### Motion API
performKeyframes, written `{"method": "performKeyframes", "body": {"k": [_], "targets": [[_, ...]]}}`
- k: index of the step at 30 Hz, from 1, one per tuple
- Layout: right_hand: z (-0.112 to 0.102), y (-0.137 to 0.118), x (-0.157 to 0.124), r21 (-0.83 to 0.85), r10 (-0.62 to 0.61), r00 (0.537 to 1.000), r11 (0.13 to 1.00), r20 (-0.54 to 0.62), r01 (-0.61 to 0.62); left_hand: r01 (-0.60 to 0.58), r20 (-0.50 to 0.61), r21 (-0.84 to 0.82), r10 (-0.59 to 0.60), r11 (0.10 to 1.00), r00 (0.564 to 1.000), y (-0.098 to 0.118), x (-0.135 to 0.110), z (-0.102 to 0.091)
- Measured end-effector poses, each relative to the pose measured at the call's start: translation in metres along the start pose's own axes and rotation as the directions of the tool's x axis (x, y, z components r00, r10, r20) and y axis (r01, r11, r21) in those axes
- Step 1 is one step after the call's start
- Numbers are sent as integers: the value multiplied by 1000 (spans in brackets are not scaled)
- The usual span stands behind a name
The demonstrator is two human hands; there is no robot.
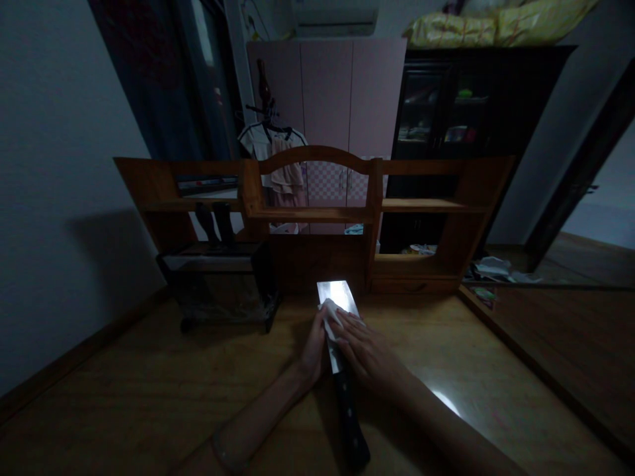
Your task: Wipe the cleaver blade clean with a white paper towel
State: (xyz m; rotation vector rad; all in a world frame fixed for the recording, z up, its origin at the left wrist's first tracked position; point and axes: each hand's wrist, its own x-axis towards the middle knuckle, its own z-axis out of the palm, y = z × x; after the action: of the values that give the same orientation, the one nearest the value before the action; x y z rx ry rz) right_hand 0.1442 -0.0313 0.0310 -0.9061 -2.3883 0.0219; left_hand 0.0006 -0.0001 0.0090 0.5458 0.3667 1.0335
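A cleaver point(335, 292) with a broad shiny blade and a black riveted handle is between my hands, its handle toward me and its blade pointing away. My left hand point(313, 349) grips the blade along its left side, with most of its fingers hidden behind the steel. A white cloth or tissue point(329, 313) lies folded against the blade's face. My right hand point(366, 349) presses this cloth onto the blade, fingers lying across it toward the upper left. Neither hand touches the handle.
A dark knife block point(223, 284) with two black-handled knives stands at the left on the wooden tabletop point(238, 390). Behind it runs a wooden shelf unit point(317, 215). A raised edge point(536, 377) borders the right side. Pink cabinets and hanging clothes are farther back.
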Motion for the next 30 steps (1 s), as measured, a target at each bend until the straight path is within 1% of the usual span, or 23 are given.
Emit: {"method": "performKeyframes", "body": {"k": [2,3,5,8,13,17,21,24,27,28,30], "targets": [[1,7,-2,-1,29,1000,1000,5,-29,-63,-47,18,63,998,997,0,0,0],[1,11,-3,-3,42,999,999,2,-42,-76,-64,20,77,997,995,-1,0,-1],[2,18,-4,-8,63,998,998,-12,-64,-57,-76,0,57,998,996,-1,0,-1],[3,24,-4,-17,76,996,997,-48,-77,-28,-77,-29,26,999,997,-1,0,0],[3,30,-4,-30,97,992,995,-85,-99,-46,-62,-8,45,999,997,0,-2,2],[9,37,-7,-43,122,986,991,-116,-128,-57,-27,18,57,998,998,0,-3,2],[14,44,-10,-69,201,965,974,-171,-215,-61,-39,38,63,997,997,-1,-3,1],[13,44,-10,-78,235,945,963,-226,-258,-74,-38,59,77,995,996,-1,-2,-1],[6,36,-9,-63,196,948,974,-251,-218,-104,-27,65,106,992,994,-2,-3,-2],[4,31,-8,-54,170,956,981,-238,-188,-115,-28,61,117,991,993,-2,-3,-3],[0,19,-5,-29,102,979,994,-177,-108,-113,-31,42,114,993,993,-1,-2,-3]]}}
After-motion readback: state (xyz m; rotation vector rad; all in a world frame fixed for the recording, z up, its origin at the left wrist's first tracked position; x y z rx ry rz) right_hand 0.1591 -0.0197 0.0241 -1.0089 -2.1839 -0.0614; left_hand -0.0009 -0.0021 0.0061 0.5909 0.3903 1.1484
